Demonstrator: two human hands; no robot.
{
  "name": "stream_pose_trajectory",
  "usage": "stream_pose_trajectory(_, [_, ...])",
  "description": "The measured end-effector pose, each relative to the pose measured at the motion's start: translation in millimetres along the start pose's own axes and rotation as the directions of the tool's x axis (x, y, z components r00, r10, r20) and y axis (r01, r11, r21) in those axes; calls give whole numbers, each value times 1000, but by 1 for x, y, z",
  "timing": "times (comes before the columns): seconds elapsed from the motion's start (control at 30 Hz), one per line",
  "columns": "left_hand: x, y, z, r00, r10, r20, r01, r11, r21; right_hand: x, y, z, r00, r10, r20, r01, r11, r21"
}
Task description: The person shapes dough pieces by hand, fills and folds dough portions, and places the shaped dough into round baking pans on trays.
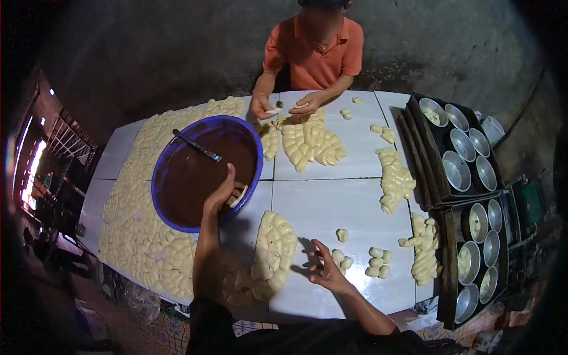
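Observation:
My left hand (222,192) is over the right rim of a blue basin (258,155) that holds a dark brown, chocolate-like filling (188,177). Its fingers are curled around a small pale piece of dough (239,196). A metal spatula (197,145) leans in the basin. With its fingers spread, my right hand (326,269) hovers empty above the white tabletop, just left of a group of small filled dough balls (341,260). Between my hands lies a flattened sheet of dough pieces (275,248).
A co-worker (319,53) across the table handles dough above a dough pile (310,142). Flattened dough (139,219) covers the table's left side. More dough balls (377,262) and dough strips (395,180) lie rightward. Dark trays (435,177) of round metal tins (457,170) stand at the right edge.

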State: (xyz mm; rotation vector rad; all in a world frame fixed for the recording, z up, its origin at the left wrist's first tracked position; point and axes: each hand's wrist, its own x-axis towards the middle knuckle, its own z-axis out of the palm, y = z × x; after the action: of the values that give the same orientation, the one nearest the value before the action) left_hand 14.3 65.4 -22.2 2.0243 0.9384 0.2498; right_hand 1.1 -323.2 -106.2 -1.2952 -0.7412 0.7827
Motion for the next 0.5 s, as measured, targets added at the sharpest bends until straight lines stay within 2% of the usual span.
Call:
stream_pose_trajectory(0.03, [-9,14,-6,979,-123,161,126,992,-5,-3,3,-1,1000,11,-4,-11,1000,-6])
stream_pose_trajectory(0.07, [-21,24,-4,995,-27,96,27,1000,2,-5,4,-1,999,12,-41,-9,999,52])
stream_pose_trajectory(0.1, [-34,28,0,993,-30,110,29,1000,4,-7,7,-1,998,21,-53,-18,998,54])
stream_pose_trajectory(0.17, [-67,33,12,998,14,64,-3,987,-161,-4,12,-1,989,33,-144,-1,976,219])
stream_pose_trajectory(0.2, [-98,37,29,980,36,197,62,881,-469,-1,3,2,982,-22,-186,64,972,226])
stream_pose_trajectory(0.23, [-132,41,52,942,94,321,174,682,-710,1,-3,6,974,114,-195,14,832,554])
stream_pose_trajectory(0.3, [-183,42,88,753,199,628,513,421,-748,6,-31,6,951,284,-124,-96,651,753])
stream_pose_trajectory(0.37, [-214,37,124,875,27,483,439,378,-815,-3,-13,0,941,302,-151,-85,643,761])
stream_pose_trajectory(0.4, [-226,37,132,899,-39,437,427,309,-850,-7,-12,-1,900,353,-255,-98,735,671])
stream_pose_trajectory(0.43, [-241,35,136,920,-9,391,373,320,-871,-14,-11,0,848,388,-361,-128,811,570])
stream_pose_trajectory(0.47, [-254,39,139,911,-3,413,382,386,-840,-20,-23,7,796,326,-510,-181,933,312])
stream_pose_trajectory(0.5, [-265,42,141,903,3,430,384,446,-809,-27,-34,13,854,-50,-518,20,998,-63])
